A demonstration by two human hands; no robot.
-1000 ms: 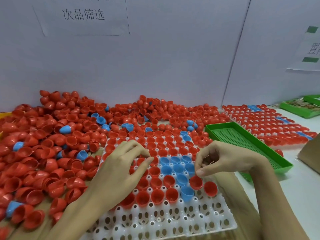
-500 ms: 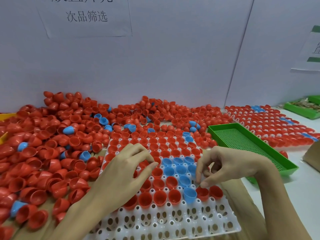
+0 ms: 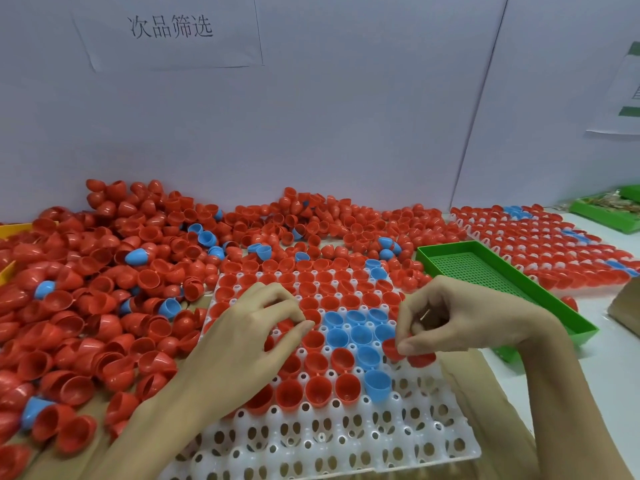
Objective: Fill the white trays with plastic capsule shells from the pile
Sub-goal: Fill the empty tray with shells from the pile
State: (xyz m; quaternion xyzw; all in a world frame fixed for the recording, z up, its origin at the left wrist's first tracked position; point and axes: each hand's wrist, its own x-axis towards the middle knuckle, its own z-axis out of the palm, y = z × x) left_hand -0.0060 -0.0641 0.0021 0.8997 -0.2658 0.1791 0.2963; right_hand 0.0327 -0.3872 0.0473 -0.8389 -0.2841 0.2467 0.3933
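Observation:
A white tray (image 3: 329, 445) with round cells lies in front of me. Its far rows hold red shells and a patch of blue ones, while its near rows stand bare. A large pile of red and blue capsule shells (image 3: 104, 289) spreads to the left and behind it. My left hand (image 3: 249, 334) hovers over the tray's left side, its fingers curled round red shells (image 3: 285, 323). At the tray's right edge, my right hand (image 3: 446, 320) pinches a red shell (image 3: 391, 349) between thumb and forefinger. Just right of that shell sits another red one (image 3: 420, 360).
A green mesh tray (image 3: 485, 271) lies right of the white tray. Behind it is a second white tray (image 3: 540, 244) full of shells, with another green tray (image 3: 606, 216) at the far right. A yellow bin edge (image 3: 14, 230) shows at left and a cardboard box (image 3: 627, 310) at right. A white partition stands behind.
My right hand has stayed at the tray's right edge, working its thumb and fingers on the red shell there. My left hand has barely moved. The view has shifted slightly.

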